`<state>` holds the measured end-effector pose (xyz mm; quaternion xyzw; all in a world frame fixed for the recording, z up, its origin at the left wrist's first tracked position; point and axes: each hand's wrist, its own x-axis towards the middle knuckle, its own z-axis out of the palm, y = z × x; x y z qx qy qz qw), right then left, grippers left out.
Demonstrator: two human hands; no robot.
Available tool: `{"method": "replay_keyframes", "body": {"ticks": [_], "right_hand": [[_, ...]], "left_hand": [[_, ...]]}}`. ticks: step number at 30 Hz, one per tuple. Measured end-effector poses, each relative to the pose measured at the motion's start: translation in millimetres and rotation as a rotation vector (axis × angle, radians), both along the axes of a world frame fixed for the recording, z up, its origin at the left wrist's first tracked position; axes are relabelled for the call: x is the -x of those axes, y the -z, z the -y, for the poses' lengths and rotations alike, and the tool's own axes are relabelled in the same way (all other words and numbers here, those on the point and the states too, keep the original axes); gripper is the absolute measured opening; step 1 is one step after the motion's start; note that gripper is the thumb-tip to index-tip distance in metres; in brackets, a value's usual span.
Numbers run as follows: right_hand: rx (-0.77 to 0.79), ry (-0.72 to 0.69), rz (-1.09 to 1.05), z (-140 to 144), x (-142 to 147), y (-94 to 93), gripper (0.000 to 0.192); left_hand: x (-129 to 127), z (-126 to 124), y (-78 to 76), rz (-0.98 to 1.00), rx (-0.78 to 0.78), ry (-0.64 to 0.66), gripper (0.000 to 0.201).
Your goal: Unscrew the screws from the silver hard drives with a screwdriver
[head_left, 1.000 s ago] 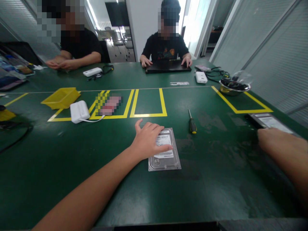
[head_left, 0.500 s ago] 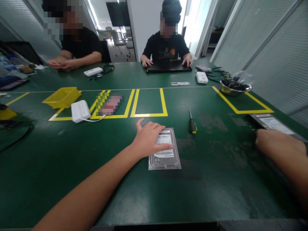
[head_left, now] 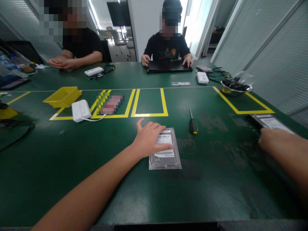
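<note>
Our left hand [head_left: 151,139] lies spread, unclenched, over a hard drive [head_left: 167,161] flat on the green table [head_left: 207,192]. Our right hand [head_left: 276,140] is at another drive [head_left: 270,121] to the right, but we cannot tell whether its hidden fingers grip it. A screwdriver [head_left: 193,126] lies between the two drives.

Tabletop [head_left: 144,199]: green, marked with yellow tape [head_left: 149,115]; hard drive [head_left: 166,162] lies flat near centre, screwdriver [head_left: 193,126] to its right, second drive [head_left: 273,122] farther right; yellow bin [head_left: 57,103] and white power bank [head_left: 81,111] at left; metal bowl [head_left: 232,92] at far right; flat black object [head_left: 169,66] on the far side
</note>
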<state>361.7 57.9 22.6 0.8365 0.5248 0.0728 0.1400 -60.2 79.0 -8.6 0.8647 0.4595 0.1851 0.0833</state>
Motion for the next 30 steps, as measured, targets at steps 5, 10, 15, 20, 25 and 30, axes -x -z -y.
{"method": "replay_keyframes", "body": {"ticks": [5, 10, 15, 20, 25, 30], "right_hand": [[-0.015, -0.133, 0.074, 5, 40, -18.4, 0.037], [-0.211, -0.562, 0.075, 23, 114, -35.8, 0.027], [-0.382, -0.996, -0.169, 42, 188, -43.8, 0.018], [-0.362, -1.109, -0.451, 31, 229, -38.5, 0.016], [-0.397, -1.004, -1.066, 3, 237, -8.6, 0.009], [-0.385, -0.849, -1.437, -7, 235, 18.4, 0.014]], "left_hand": [[-1, 1, -0.4, -0.005, -0.005, -0.004, 0.074], [-1, 4, -1.3, -0.005, -0.020, -0.017, 0.072], [0, 7, 0.0, -0.001, -0.034, -0.022, 0.075], [0, 14, 0.1, 0.004, -0.067, -0.026, 0.060], [-1, 20, -3.2, 0.054, -0.161, -0.105, 0.042], [1, 22, -3.1, 0.172, -0.353, -0.107, 0.031]]}}
